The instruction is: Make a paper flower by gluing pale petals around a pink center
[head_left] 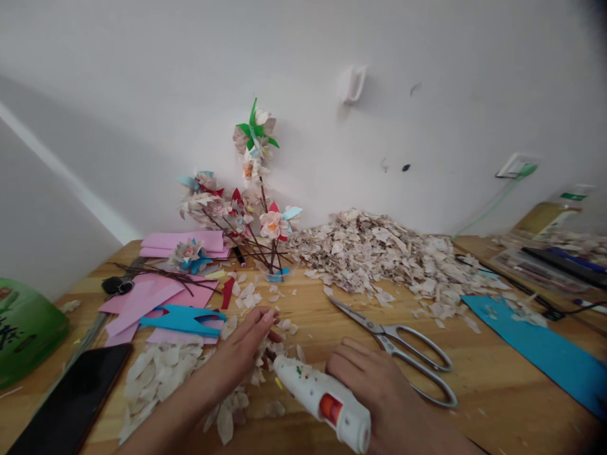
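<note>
A white hot glue gun (327, 404) with a red-orange window lies across the front middle, its dark nozzle tilted away from me. My right hand (363, 382) is closed around its far side, the grip hidden behind the body. My left hand (251, 338) reaches in from the left, fingers bent together just beyond the nozzle. What those fingers pinch, if anything, is hidden. Pale dried petals (164, 373) lie loose under the left forearm and around the nozzle. Steel scissors (393, 344) rest right of my right hand, blades pointing away to the left.
Petal flowers on twigs (272, 224) stand against the wall. A large petal heap (360, 249) lies to their right. Pink paper sheets (142, 303), a blue cut strip (184, 320) and a phone (71, 398) are at left. A blue sheet (535, 354) lies right.
</note>
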Motion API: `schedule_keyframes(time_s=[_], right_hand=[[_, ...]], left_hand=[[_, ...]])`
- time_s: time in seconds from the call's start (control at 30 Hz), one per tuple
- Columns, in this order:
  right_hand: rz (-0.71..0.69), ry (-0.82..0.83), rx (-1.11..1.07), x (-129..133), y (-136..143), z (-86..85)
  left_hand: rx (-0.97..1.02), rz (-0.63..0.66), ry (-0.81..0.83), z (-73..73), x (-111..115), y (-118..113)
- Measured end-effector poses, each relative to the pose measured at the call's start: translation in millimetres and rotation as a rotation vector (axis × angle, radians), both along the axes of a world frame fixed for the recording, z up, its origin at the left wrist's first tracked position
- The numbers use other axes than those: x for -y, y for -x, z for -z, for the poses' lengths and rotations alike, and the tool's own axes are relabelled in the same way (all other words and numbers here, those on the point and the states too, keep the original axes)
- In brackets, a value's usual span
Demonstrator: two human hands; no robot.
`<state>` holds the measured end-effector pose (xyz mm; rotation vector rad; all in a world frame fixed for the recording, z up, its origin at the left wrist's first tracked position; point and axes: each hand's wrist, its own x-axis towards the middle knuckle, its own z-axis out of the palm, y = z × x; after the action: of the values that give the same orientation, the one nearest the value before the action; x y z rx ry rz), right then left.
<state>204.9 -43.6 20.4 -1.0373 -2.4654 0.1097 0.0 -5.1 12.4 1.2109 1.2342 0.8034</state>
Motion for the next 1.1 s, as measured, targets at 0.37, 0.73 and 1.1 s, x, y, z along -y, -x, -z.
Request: schedule_keyframes(time_s=[0.37,0.73,1.1], right_hand=[[0.006,0.009,0.027,1.8,-0.7,-2.8],[0.019,0.006,0.059,0.8,-4.4,-4.2],[0.037,0.072,0.025,0.3,-2.5,-6.2]], left_hand=[[-0.004,0.010,0.021,-3.2,0.6,-0.6],[-0.017,-0.019,0.015,-7.7,3.3,-1.6],[-0.013,-0.002,-0.018,-0.9,0.4,-0.8]])
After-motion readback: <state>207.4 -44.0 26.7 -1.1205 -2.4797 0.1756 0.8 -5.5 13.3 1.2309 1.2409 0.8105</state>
